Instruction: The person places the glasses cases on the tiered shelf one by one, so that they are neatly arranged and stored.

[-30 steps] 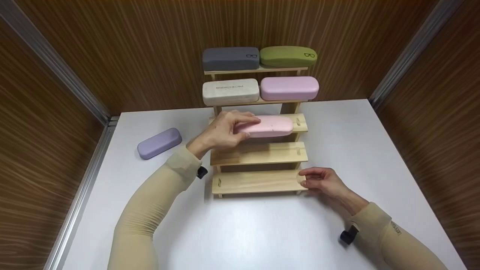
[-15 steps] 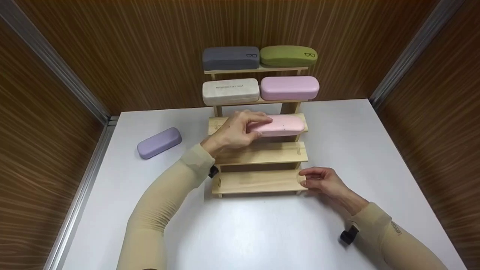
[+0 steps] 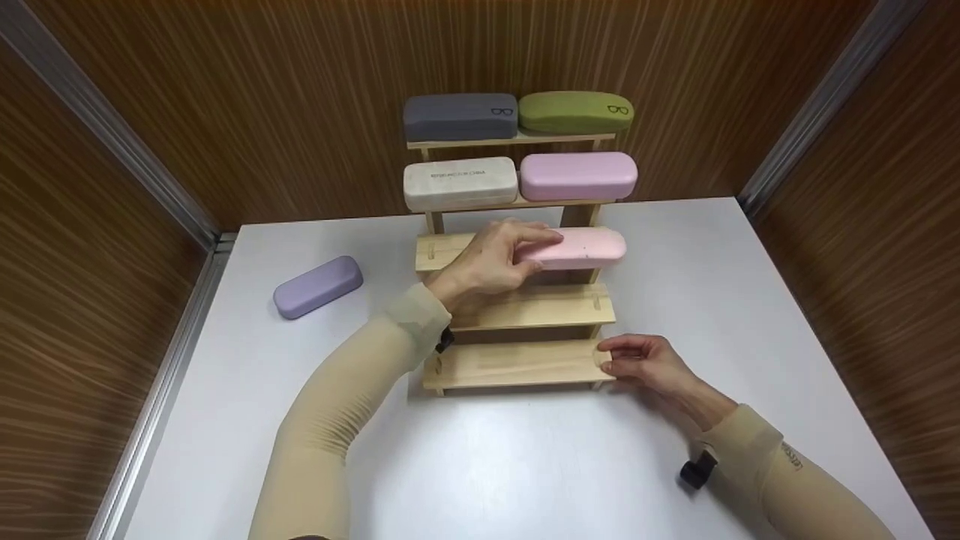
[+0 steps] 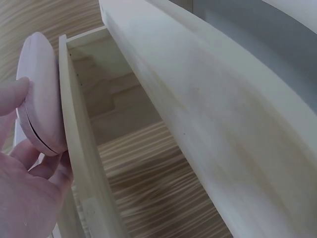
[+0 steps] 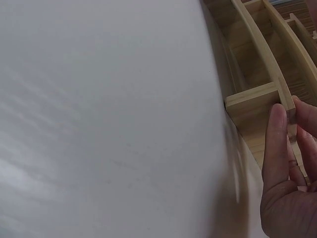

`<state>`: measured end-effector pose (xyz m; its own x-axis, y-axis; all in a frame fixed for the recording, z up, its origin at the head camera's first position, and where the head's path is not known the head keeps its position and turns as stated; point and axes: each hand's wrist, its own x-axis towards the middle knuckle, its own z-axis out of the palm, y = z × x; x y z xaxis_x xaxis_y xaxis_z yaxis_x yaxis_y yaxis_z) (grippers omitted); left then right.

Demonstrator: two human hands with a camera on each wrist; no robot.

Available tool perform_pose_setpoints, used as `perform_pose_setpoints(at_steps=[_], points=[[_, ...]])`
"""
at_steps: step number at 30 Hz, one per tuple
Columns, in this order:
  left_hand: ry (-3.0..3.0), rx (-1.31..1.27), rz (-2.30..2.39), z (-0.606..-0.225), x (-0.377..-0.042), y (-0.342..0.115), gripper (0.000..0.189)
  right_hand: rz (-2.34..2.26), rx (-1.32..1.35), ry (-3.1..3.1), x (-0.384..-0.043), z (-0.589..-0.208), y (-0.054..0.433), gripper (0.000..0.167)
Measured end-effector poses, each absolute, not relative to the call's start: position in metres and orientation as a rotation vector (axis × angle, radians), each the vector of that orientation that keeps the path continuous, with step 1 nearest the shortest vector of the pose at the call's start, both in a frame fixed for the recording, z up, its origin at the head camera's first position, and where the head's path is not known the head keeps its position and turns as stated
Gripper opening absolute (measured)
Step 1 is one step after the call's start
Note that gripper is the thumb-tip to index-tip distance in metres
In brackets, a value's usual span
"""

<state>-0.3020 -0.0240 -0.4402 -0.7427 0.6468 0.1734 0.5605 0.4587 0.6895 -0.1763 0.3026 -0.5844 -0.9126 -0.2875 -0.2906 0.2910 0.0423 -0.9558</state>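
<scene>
My left hand point(image 3: 491, 259) grips the left end of a pale pink glasses case point(image 3: 581, 248) at the right part of the middle step of a wooden tiered rack point(image 3: 517, 363). In the left wrist view the thumb lies on one side of the pink case point(image 4: 42, 94) and the fingers on the other, close by the step's edge. Down at the bottom step, my right hand point(image 3: 652, 367) pinches the right end of the board. The right wrist view shows that thumb and fingers around the board's corner point(image 5: 285, 99).
A grey case point(image 3: 460, 117) and a green case point(image 3: 576, 112) fill the top step. Below them sit a white case point(image 3: 460, 184) and a lilac-pink case point(image 3: 578, 176). A lavender case point(image 3: 318, 287) lies on the white table point(image 3: 480, 457) at left. Wood-grain walls enclose the table.
My left hand has slid the pale pink case rightward along the middle step, baring that step's left end. The right hand has stayed on the bottom board.
</scene>
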Motion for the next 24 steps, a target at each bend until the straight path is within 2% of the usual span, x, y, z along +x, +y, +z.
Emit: perform_pose_setpoints(at_steps=[8, 24], points=[[2.615, 1.078, 1.141, -0.442, -0.304, -0.018, 0.054, -1.908, -0.011, 1.953, -0.176, -0.584, 0.303, 0.029], [2.679, 1.149, 1.065, -0.440, -0.306, -0.013, 0.052, -1.894, -0.032, 1.958, -0.176, -0.583, 0.302, 0.031]])
